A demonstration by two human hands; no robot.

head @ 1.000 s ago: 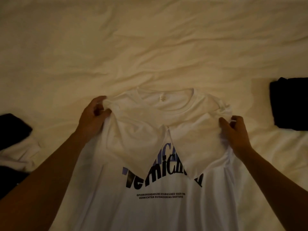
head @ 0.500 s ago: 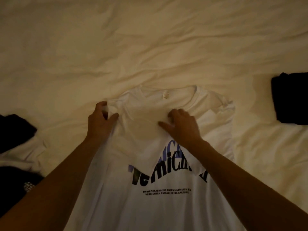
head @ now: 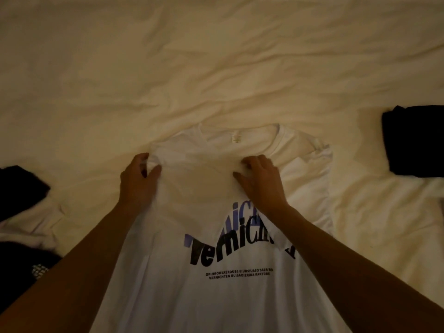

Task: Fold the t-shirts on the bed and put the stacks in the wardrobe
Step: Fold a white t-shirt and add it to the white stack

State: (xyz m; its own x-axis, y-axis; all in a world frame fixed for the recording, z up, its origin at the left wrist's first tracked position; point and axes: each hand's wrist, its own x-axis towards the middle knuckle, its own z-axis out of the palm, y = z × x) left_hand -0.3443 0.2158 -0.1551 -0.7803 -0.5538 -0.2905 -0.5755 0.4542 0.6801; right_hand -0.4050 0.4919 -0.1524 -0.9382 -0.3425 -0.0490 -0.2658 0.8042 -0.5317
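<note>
Left hand [head: 139, 181] pinches folded shoulder edge of white cotton t-shirt w/ black print [head: 216, 296]; right hand [head: 260, 179] presses chest, prob. flat. Shirt lies mid-bed on cream sheet [head: 216, 68], near edge. Soft, light, wrinkles easily; hold at seams.

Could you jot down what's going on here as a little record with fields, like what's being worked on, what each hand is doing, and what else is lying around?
Item: white t-shirt with black lettering, sleeves folded in
Surface: cream bed sheet, wrinkled
Left hand: pinches the shirt's left shoulder edge
Right hand: rests on the chest fabric, fingers curled
Right side: folded black garment
Left side: dark clothes, unfolded
</note>
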